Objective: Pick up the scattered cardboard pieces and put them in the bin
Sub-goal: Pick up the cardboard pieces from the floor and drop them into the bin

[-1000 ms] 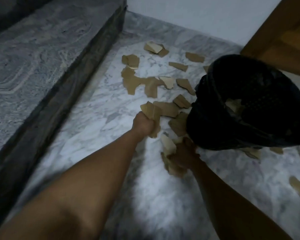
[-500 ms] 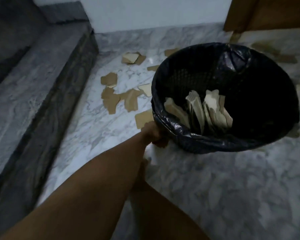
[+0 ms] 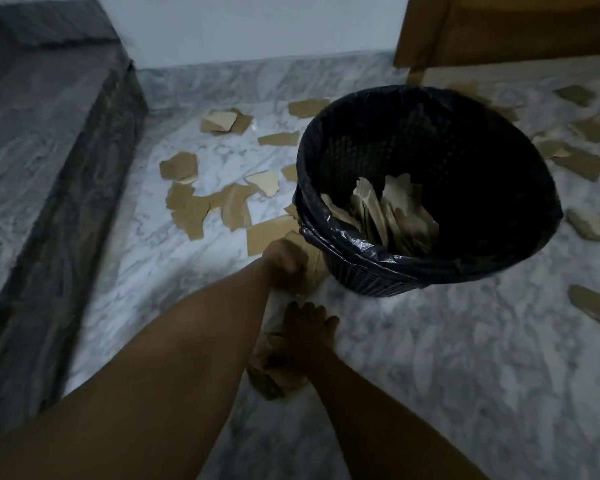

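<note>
Clearly the work is only partly done. The bin [image 3: 361, 242], black and lined with a dark bag, is standing on the marble floor [image 3: 430, 358], and a handful of torn pieces [image 3: 388, 213] is already leaning inside it. Many cardboard pieces [image 3: 194, 206] are lying on the floor to the left of the bin, toward the stone step [image 3: 49, 150]. Others [image 3: 582, 161] are lying on its right side, below the wooden door [image 3: 499, 26]. The left hand [image 3: 286, 259] is curling around a few brown scraps [image 3: 314, 268] just beside the bottom of the bin, close to its wall. The right hand [image 3: 302, 337] is lower and nearer to the person, and it seems to be gripping a bundle of pieces [image 3: 274, 379], though the dim light is making this hard to confirm. I judge that both handfuls are waiting to go into the bin, and that more pieces are lying outside it than inside.
</note>
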Demonstrator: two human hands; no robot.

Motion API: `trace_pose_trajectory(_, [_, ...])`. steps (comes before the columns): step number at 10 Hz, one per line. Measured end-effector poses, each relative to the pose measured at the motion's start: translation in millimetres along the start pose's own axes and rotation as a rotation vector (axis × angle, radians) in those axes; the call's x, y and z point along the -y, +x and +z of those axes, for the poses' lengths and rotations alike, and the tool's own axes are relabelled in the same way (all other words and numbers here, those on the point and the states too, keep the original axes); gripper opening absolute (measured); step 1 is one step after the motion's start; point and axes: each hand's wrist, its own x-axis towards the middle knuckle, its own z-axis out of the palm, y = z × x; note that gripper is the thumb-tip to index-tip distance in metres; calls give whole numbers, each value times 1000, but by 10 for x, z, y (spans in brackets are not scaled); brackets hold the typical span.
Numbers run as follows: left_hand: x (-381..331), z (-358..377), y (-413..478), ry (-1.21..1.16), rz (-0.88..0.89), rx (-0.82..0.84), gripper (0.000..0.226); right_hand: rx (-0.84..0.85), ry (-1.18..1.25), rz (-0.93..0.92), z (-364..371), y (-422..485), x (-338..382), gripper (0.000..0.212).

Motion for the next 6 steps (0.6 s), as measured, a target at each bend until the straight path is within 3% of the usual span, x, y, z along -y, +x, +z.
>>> trace_pose_trajectory(1, [233, -66, 141, -247, -4, 42, 34, 6, 51, 93, -20, 47, -141, 74])
trace_pose_trajectory(2, [403, -154, 229, 26, 62, 155, 37, 29, 217, 130, -150, 32, -222, 78])
trace_pose_trajectory(3, [552, -407, 36, 7, 35, 188, 39, 252, 328, 164, -279, 4, -329, 87])
trace_pose_trajectory(4, [793, -710, -5, 74, -97, 320, 56, 311, 336, 90, -336, -4, -466, 51])
trace_pose_trajectory(5, [919, -1025, 42, 248, -164, 428, 71, 293, 438, 42, -381, -41, -500, 35])
trace_pose_trajectory(6, [927, -1265, 17, 374, -143, 435, 67, 271, 588, 44, -508, -34, -407, 43])
